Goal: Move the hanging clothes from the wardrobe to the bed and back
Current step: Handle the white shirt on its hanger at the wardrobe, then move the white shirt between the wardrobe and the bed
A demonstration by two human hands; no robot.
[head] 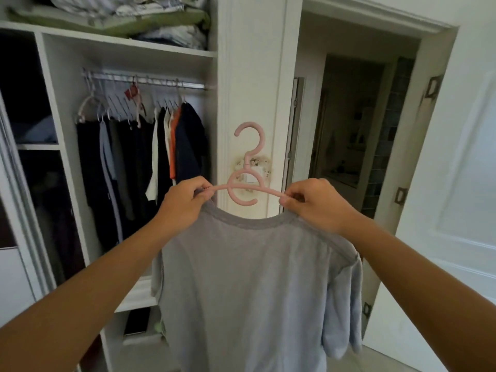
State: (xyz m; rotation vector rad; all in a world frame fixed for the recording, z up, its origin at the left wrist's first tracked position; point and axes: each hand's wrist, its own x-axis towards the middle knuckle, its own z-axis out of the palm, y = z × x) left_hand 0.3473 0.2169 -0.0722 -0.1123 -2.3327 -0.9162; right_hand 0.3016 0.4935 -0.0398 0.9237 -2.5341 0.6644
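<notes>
Hanging clothes are filling the wardrobe rail (145, 83) up and to the left, dark garments (139, 151) crowding it, while one grey T-shirt (255, 285) is being held out in front on a pink hanger (245, 189). The left hand (185, 204) is pinching the hanger's left arm together with the collar edge, fingers (201, 190) curled tight around it; the right hand (311, 204) is gripping the right arm end the same way, its fingers closed on plastic and cloth. The hanger's long axis is running level from hand to hand, square to the view, and its hook is standing upright between them, opening toward the left. The shirt is hanging straight down below the hands, touching nothing.

The relation that matters: the rail is lying up and leftward of the hook, and the left hand is the nearer one to it. Whether this shirt is going onto the rail or heading off to the bed cannot be told from here; no bed is showing. If it is going onto the rail, the hook would need lifting above the bar and a gap finding among the hangers, perhaps toward the right end, though blur makes the spacing hard to judge.

Folded bedding (128, 20) is sitting on the shelf above the rail. To the right, a doorway (349, 130) is opening into a dim room, with a white door (456, 183) swung open alongside.
</notes>
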